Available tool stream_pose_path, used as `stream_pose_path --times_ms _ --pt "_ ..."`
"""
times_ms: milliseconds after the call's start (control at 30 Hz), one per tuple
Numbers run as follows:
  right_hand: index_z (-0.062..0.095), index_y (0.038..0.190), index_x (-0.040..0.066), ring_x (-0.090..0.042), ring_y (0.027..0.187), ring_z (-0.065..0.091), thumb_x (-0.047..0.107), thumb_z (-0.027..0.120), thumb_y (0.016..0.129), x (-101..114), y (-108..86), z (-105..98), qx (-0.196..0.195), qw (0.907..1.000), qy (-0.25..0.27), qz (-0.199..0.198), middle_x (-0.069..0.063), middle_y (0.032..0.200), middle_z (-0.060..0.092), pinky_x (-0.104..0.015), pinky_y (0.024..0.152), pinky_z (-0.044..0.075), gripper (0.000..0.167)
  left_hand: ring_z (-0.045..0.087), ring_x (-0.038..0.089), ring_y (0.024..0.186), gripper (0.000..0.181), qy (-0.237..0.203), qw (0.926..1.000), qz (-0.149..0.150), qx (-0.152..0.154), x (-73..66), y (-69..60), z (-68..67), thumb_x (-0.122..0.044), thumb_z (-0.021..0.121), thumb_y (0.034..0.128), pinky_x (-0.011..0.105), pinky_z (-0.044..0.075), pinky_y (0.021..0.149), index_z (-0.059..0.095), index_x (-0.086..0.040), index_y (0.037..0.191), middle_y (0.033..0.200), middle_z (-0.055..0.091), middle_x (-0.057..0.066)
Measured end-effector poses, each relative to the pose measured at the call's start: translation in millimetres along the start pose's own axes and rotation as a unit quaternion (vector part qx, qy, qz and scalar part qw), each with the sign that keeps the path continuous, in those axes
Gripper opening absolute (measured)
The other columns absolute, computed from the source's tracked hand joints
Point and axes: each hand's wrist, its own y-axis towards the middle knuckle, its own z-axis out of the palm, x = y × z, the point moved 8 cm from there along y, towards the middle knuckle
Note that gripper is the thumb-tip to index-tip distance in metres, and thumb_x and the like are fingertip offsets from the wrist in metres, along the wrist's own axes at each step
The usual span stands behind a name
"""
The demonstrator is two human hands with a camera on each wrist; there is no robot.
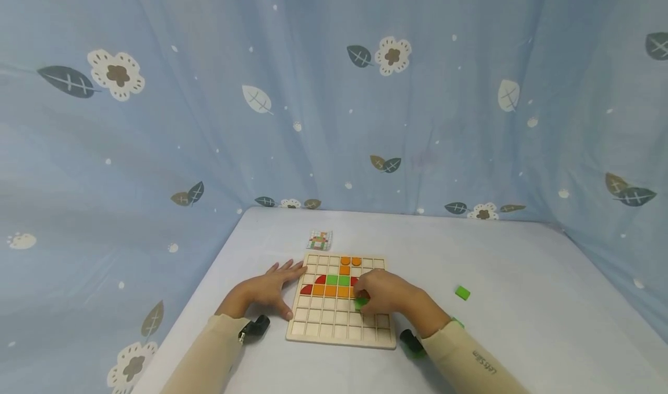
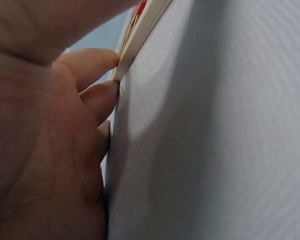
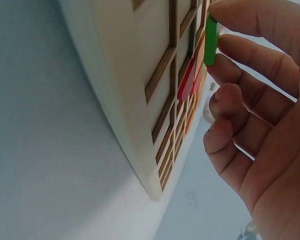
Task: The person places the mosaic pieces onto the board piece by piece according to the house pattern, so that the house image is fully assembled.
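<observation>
A wooden grid board (image 1: 313, 328) lies on the table with red, orange and green pieces in several cells. My left hand (image 1: 265, 289) is spread along the board's left side, its thumb and fingertips touching the edge. In the left wrist view, fingers (image 2: 101, 95) meet the wooden rim. My right hand (image 1: 388, 292) is over the right part of the board and pinches a green square tile (image 3: 210, 41) between thumb and fingertips. That tile stands on edge in the right wrist view, close to the grid. The right hand partly hides the cells beneath it.
A small printed pattern card (image 1: 319, 240) lies behind the board. To the right are a loose green tile (image 1: 462, 292) and another green tile (image 1: 458, 322), partly hidden by the right sleeve. Patterned blue curtain (image 1: 334, 121) hangs behind and beside the white table (image 1: 501, 266).
</observation>
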Motion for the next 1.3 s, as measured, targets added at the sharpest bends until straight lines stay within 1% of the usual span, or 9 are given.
stream_pose_path --times_ms 133,233,433,633,900,1033,1167,1300 --pt "0.076 0.097 0.021 -0.005 0.077 0.052 0.022 0.081 0.076 0 2.2 5 0.006 0.9998 0.004 0.017 0.019 0.085 0.061 -0.025 0.075 0.05 0.022 0.0 0.027 0.148 0.122 -0.001 1.0 -0.002 -0.002 2.4 1.1 2.3 -0.045 0.092 0.0518 0.051 -0.001 0.117 0.031 -0.022 0.154 0.161 0.017 -0.003" --pt "0.076 0.097 0.021 -0.004 0.078 0.052 0.022 0.081 0.075 0 3.9 6 0.006 0.9998 0.0 0.018 0.02 0.087 0.062 -0.026 0.078 0.05 0.022 0.0 0.026 0.148 0.122 -0.003 1.0 -0.002 -0.004 3.2 2.2 3.2 -0.045 0.092 0.0514 0.052 -0.001 0.117 0.031 -0.022 0.154 0.161 0.017 -0.003" --pt "0.076 0.095 0.021 -0.006 0.075 0.051 0.021 0.08 0.075 1 7.6 9 0.007 0.9999 0.001 0.01 0.019 0.081 0.06 -0.025 0.074 0.049 0.02 0.0 0.025 0.148 0.122 -0.002 1.0 -0.008 -0.003 4.2 2.3 4.0 -0.045 0.092 0.0504 0.051 -0.001 0.117 0.031 -0.024 0.154 0.161 0.017 -0.004" --pt "0.074 0.089 0.023 -0.006 0.071 0.05 0.019 0.08 0.075 1 10.5 11 0.004 1.0 -0.002 0.003 0.019 0.075 0.057 -0.024 0.07 0.048 0.016 0.001 0.024 0.148 0.122 -0.003 1.0 -0.005 -0.003 2.2 2.5 3.5 -0.043 0.093 0.0509 0.05 -0.001 0.117 0.032 -0.022 0.154 0.161 0.017 -0.004" --pt "0.074 0.088 0.023 -0.006 0.072 0.05 0.019 0.08 0.074 3 11.4 10 -0.002 0.9999 -0.011 0.001 0.019 0.076 0.057 -0.024 0.07 0.048 0.015 0.001 0.022 0.148 0.122 0.003 0.9999 -0.011 -0.003 3.6 3.1 3.6 -0.043 0.093 0.0506 0.048 -0.002 0.117 0.031 -0.023 0.154 0.161 0.017 -0.006" --pt "0.075 0.087 0.022 -0.006 0.071 0.05 0.019 0.08 0.074 3 11.6 9 -0.003 1.0 -0.007 0.005 0.019 0.075 0.057 -0.024 0.07 0.048 0.014 0.001 0.022 0.148 0.123 0.001 0.9999 -0.017 -0.003 5.5 3.0 3.4 -0.044 0.093 0.0497 0.048 -0.001 0.117 0.031 -0.024 0.154 0.161 0.017 -0.007" --pt "0.076 0.089 0.021 -0.006 0.073 0.051 0.02 0.08 0.075 3 11.8 10 0.0 1.0 -0.005 0.007 0.02 0.077 0.058 -0.025 0.073 0.049 0.015 0.001 0.023 0.148 0.123 -0.001 0.9999 -0.013 -0.003 5.7 2.8 2.5 -0.045 0.093 0.0499 0.05 -0.001 0.117 0.032 -0.024 0.154 0.161 0.017 -0.005" --pt "0.076 0.09 0.021 -0.005 0.073 0.051 0.022 0.08 0.075 5 10.9 10 0.002 0.9999 -0.012 0.001 0.02 0.078 0.058 -0.025 0.074 0.049 0.015 0.0 0.023 0.148 0.122 -0.002 1.0 -0.007 -0.003 4.5 2.9 2.5 -0.044 0.093 0.0507 0.05 -0.002 0.117 0.031 -0.022 0.154 0.161 0.017 -0.004"
